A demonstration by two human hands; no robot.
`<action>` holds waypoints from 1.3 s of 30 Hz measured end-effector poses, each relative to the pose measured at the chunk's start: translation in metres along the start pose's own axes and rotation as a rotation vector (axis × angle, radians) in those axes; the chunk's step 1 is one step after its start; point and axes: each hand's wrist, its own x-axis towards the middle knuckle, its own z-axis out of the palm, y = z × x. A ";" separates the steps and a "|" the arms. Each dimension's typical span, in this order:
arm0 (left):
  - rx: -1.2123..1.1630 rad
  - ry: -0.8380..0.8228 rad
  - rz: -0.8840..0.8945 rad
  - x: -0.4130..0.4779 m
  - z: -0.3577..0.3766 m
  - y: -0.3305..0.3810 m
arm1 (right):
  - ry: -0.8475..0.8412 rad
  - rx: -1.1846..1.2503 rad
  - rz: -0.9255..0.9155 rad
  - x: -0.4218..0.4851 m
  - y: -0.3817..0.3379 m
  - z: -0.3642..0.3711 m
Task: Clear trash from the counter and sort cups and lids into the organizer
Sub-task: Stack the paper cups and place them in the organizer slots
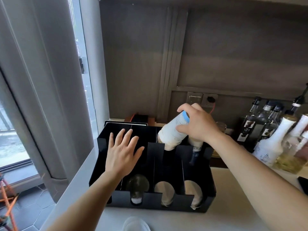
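A black organizer (202,208) with several slots stands on the pale counter (233,197). My right hand (198,124) grips a tilted stack of white paper cups (173,132) with a blue band, held over the middle back slot. A darker cup stack (195,152) leans in the right back slot. My left hand (122,152) hovers with spread fingers over the organizer's left side, holding nothing. Round lids show in the front slots: a clear one (137,185) and two pale ones (164,191), (193,191). A clear lid or cup (136,224) lies at the bottom edge.
Syrup bottles (273,139) crowd the counter at the right. A wall socket with a red cable (209,100) sits behind the organizer. A window and grey column (50,97) border the left; the counter edge drops to a tiled floor there.
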 end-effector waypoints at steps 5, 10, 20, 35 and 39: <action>-0.100 0.165 -0.039 0.003 0.014 0.004 | -0.091 -0.054 0.018 0.012 -0.003 0.010; -0.093 0.211 -0.136 0.009 0.019 0.015 | -0.127 -0.057 0.013 0.015 -0.001 0.021; -0.062 0.307 -0.091 0.012 0.026 0.015 | -0.250 -0.154 -0.020 0.019 -0.005 0.033; -0.070 0.266 -0.121 0.011 0.025 0.016 | -0.204 -0.077 -0.058 0.018 -0.002 0.041; -0.076 0.250 -0.128 0.011 0.024 0.017 | -0.126 -0.006 -0.093 0.006 -0.001 0.044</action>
